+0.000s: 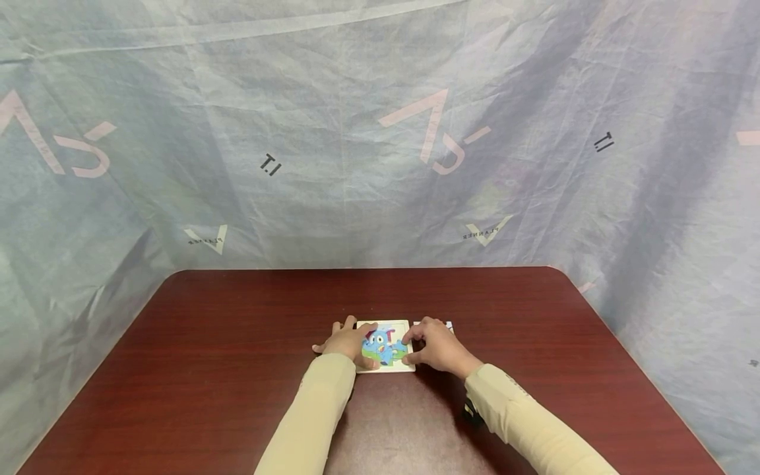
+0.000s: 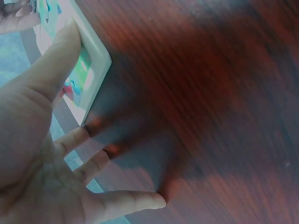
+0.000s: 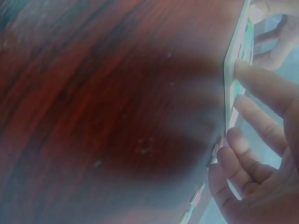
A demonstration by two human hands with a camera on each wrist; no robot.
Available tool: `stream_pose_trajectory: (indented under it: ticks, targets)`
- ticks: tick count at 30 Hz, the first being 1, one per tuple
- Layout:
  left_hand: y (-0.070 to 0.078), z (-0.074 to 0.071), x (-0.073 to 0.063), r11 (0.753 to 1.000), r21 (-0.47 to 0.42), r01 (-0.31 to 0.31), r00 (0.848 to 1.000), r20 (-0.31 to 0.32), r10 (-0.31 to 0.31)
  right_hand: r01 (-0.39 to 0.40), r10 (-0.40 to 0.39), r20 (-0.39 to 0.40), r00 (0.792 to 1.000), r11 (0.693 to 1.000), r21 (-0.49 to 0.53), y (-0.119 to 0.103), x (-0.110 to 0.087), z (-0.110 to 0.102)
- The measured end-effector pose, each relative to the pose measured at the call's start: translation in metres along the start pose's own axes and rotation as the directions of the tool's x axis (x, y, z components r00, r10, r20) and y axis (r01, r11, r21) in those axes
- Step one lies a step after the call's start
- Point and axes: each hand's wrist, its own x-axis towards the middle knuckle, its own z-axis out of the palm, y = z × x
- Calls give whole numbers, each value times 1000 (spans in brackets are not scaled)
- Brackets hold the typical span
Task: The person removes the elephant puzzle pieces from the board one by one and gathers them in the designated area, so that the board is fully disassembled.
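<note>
left hand [image 1: 346,343]: spread wide, thumb on left side of picture board [image 1: 388,369] | right hand [image 1: 442,346]: thumb and finger touch right side, can't tell if gripping

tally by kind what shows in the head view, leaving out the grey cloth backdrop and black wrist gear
cream-framed cartoon puzzle board: 1
bare left hand and bare right hand: 2
pale cream cloth sleeves: 2
dark red wood-grain table: 1
total: 6
not counted: partly hidden flat white-edged material behind the right hand, number unclear
</note>
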Motion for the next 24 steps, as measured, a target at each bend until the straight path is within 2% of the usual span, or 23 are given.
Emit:
stream_pose_trajectory:
  ticks: [10, 24]
  targets:
    - [0, 1, -1, 1000, -22, -1, 1000, -12, 1, 20, -20, 0, 1000, 1000, -1, 2, 1, 0]
    - [2, -4, -7, 1000, -29, -1, 1000, 5, 1, 32, -31, -19, 999, 999, 25, 0, 0, -11]
